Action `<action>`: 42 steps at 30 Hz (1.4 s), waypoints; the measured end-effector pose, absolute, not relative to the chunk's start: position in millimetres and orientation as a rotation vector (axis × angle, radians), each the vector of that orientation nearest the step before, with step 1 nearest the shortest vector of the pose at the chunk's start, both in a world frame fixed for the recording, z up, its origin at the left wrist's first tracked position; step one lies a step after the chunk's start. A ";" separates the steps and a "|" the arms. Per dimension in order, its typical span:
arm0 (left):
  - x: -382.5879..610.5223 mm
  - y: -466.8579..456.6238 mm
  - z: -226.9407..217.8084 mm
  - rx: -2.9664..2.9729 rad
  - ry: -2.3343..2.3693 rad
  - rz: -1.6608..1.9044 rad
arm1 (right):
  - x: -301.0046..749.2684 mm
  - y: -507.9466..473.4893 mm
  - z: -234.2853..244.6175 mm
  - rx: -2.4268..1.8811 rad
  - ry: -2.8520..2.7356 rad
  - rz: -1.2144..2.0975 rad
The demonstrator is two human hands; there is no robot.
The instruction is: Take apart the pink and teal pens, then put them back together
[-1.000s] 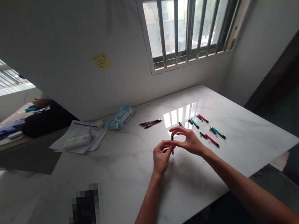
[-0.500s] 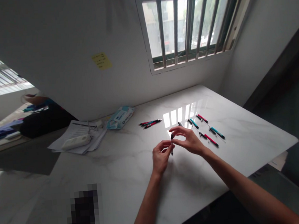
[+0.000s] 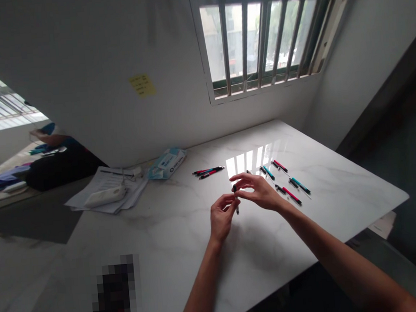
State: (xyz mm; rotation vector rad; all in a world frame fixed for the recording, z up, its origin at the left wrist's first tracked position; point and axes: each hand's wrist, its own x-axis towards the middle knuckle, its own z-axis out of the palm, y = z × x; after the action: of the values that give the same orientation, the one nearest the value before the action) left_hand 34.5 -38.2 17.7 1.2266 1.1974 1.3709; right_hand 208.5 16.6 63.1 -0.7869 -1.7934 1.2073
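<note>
Little has changed over the last second: your left hand [image 3: 222,217] still pinches the near-upright pen [image 3: 237,210] above the tabletop [image 3: 157,246], and your right hand [image 3: 263,192] stays curled at its dark upper end; whether that one grips too, I can't tell. So this pen remains in work, not set down. Pen parts [image 3: 292,195] lie rightward, a bunch of pens [image 3: 208,174] farther back.

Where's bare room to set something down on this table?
Bare tabletop lies between the papers and the left hand, and from the scattered pen parts to the table's right edge. It's crowded beside the right hand, among those parts.
</note>
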 end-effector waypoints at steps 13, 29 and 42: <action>36.5 -32.9 6.0 1.196 1.225 1.308 | 225.8 22.4 94.9 -0.790 -1.299 1.034; 38.9 -33.3 5.5 1.247 1.244 1.259 | 268.0 8.0 -8.9 -1.698 -1.818 0.539; 42.0 -34.7 1.7 1.177 1.215 1.250 | 253.2 -4.7 15.5 -1.359 -1.667 0.762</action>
State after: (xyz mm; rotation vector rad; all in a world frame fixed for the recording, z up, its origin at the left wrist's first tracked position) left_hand 42.0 -34.7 1.7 1.1767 1.2148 1.2497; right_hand 253.2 -4.7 15.5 -1.3588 -1.6669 0.7624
